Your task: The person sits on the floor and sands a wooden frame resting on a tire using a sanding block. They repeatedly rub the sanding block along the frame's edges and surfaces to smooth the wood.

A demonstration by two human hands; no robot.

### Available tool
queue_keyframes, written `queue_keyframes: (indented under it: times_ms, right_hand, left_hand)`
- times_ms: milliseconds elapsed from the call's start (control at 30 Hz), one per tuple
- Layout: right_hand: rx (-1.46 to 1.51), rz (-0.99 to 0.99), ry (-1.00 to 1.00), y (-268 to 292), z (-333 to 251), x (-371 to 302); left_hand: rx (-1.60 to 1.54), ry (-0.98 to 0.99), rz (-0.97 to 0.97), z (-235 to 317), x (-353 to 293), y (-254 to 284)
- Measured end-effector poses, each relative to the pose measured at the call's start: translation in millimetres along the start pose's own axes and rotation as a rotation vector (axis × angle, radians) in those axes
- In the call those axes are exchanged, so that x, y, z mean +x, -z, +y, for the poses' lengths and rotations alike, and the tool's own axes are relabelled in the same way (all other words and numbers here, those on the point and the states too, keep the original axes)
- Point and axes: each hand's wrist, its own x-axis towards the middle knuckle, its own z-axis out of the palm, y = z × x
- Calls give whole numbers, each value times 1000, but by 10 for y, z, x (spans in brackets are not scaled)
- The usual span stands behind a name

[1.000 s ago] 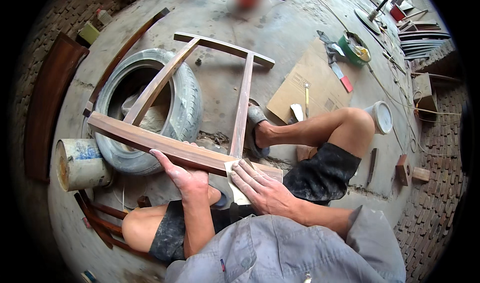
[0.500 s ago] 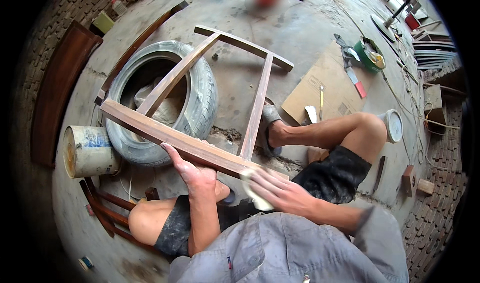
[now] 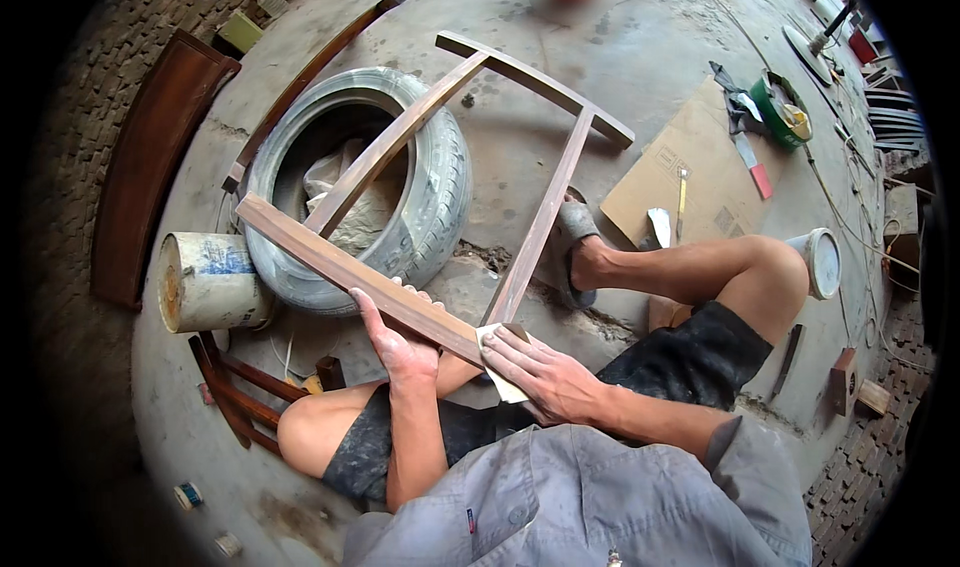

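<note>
A brown wooden frame [image 3: 320, 259], two rails joined by two crossbars, slants across the middle, its left part above a worn tire [image 3: 452, 182]. My left hand [image 3: 407, 355] is closed around the near rail, thumb on the near side and fingertips showing over the far edge. At that rail's right end, my right hand [image 3: 555, 379] presses a folded pale sheet of sandpaper [image 3: 505, 385] against the wood, fingers lying together on it. The hand and sheet hide the rail's end. Pale dust coats my left palm and thumb.
A stained bucket [image 3: 210, 282] lies left of the tire, near dark wooden pieces [image 3: 240, 392]. Cardboard [image 3: 655, 182] to the right bears a scraper [image 3: 750, 162] and a brush-like tool [image 3: 682, 202]. Beyond stands a green tub [image 3: 775, 117]. A curved brown panel [image 3: 155, 167] leans far left.
The whole view has shifted, so things appear further right. My right hand, blurred by motion before, now shows sharply on the rail with the sandpaper. My left hand keeps its grip.
</note>
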Motion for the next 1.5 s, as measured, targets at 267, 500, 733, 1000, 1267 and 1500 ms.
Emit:
queue_keyframes:
  times_ms: [267,500,733,1000,1267,1500]
  right_hand:
    - [-154,77,-76,-299,397,181]
    - [-205,160,-220,-80,582,282]
    - [-105,102,-81,-237,566,308]
    - [-7,108,-20,-297,303,219]
    - [-140,69,-139,-613,454,191]
    - [-261,365,-297,-43,2194,446]
  left_hand:
    - [60,-51,51,31,160,200]
    - [31,-44,57,-14,129,166]
    - [30,-55,107,15,152,124]
    - [16,-63,51,-28,247,316]
    - [21,-106,191,-82,316,388]
    - [8,-57,173,-450,515,594]
